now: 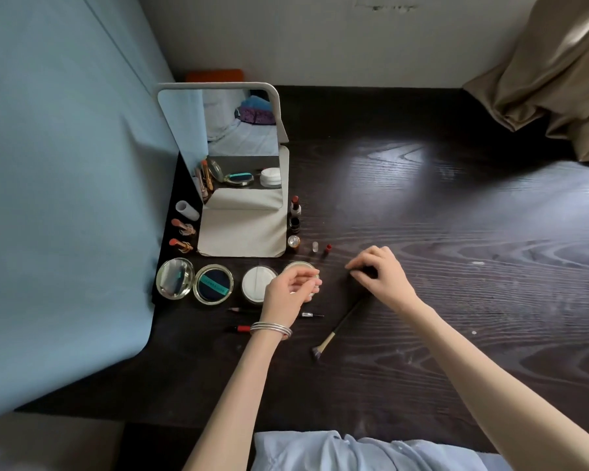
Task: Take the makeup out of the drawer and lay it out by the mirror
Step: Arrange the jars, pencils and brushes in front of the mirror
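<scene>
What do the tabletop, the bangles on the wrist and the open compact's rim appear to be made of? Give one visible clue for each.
Tabletop: dark wood or wood-look veneer, semi-gloss; swirling grain and a window glare.
Bangles: probably silver-coloured metal; thin, bright, shiny rings.
Compact rim: gold-toned metal or metallised plastic; it glints, but the look leaves this open.

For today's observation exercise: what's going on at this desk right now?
A person is laying makeup out around a mirror on a dark desk. The left hand holds a small item over a round jar; the right hand curls round the end of a brush. Compacts, lipsticks and pencils already lie by the mirror.
</scene>
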A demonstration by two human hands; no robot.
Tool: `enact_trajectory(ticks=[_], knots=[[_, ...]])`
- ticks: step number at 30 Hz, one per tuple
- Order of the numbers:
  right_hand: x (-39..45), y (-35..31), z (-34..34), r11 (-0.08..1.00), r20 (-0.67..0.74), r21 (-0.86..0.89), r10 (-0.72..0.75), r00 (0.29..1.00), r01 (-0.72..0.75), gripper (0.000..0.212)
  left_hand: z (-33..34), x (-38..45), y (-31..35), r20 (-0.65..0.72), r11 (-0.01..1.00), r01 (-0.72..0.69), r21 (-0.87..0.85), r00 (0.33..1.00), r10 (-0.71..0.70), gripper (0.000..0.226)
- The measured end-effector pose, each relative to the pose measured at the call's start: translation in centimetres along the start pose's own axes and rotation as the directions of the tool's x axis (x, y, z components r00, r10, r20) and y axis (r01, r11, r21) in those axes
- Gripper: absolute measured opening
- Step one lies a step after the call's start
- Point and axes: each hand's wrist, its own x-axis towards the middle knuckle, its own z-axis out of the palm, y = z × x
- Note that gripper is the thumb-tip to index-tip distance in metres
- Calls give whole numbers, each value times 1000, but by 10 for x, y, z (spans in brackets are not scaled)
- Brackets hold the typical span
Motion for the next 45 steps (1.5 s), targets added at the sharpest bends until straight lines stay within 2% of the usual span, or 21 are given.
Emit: enact_trajectory(ticks=[3,5,9,15,19,24,27,29,31,34,38,45], knots=[[-17,13,-10,990,211,-89,-91,973,112,19,5,-9,-5,-12,1000,15,8,1000,-15,23],[-25,14,-13,977,288,-160,-88,954,139,22,8,-16,-8,-10,1000,20,10,1000,-20,22],[-33,15,-10,950,265,-239,-137,954,203,20,14,-31,-12,-14,999,26,24,1000,-26,19],[-47,16,-8,927,237,-302,-151,960,220,8,21,-51,-21,-52,997,12,80,999,-8,20],[-64,15,-7,967,198,-171,-155,968,190,7,31,-67,-30,-123,995,-16,103,992,29,22],[-84,-5,-3,969,183,-71,-220,958,236,7,47,-95,-41,-257,975,-39,218,962,96,20],[-96,-21,3,968,188,-11,-246,951,252,8,50,-112,-47,-312,905,-61,421,927,207,21],[-103,-33,8,966,201,4,-256,946,260,7,47,-121,-50,-312,775,-20,632,908,278,21],[-107,-42,15,972,209,33,-234,949,233,5,41,-127,-51,-316,635,30,772,885,341,20],[-110,-55,29,985,224,67,-173,959,162,4,25,-128,-55,-328,574,65,817,870,368,18],[-113,-69,50,992,164,71,-116,980,105,6,-1,-122,-63,-235,456,8,890,865,443,20],[-118,-79,88,999,70,-27,37,997,-35,13,-36,-110,-81,-108,378,-99,921,865,491,25]])
